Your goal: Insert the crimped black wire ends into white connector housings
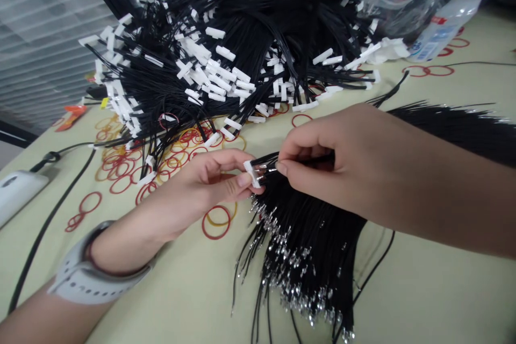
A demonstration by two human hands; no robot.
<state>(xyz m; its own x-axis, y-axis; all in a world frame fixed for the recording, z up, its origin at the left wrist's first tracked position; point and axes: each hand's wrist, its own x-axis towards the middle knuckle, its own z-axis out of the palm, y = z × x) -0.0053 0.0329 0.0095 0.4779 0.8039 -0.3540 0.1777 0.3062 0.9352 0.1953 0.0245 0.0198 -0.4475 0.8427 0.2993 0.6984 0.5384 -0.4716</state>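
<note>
Housing: white plastic connector (251,174), pinched by left hand (212,183)
Wires: black crimped wires (310,247), narrowly pinched by right hand (334,158) beside connector
Behind: wired-connector heap (226,59), red rubber bands (121,183)

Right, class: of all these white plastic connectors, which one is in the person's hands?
The white connector at the thumb of the left hand, on black wires pinched by the right hand; the others lie in the heap.

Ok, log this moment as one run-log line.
left hand: holds white plastic connector | right hand: pinches black wires at connector | below: black wire bundle, crimped terminals | behind: heap of wired connectors | around: red rubber bands
</note>
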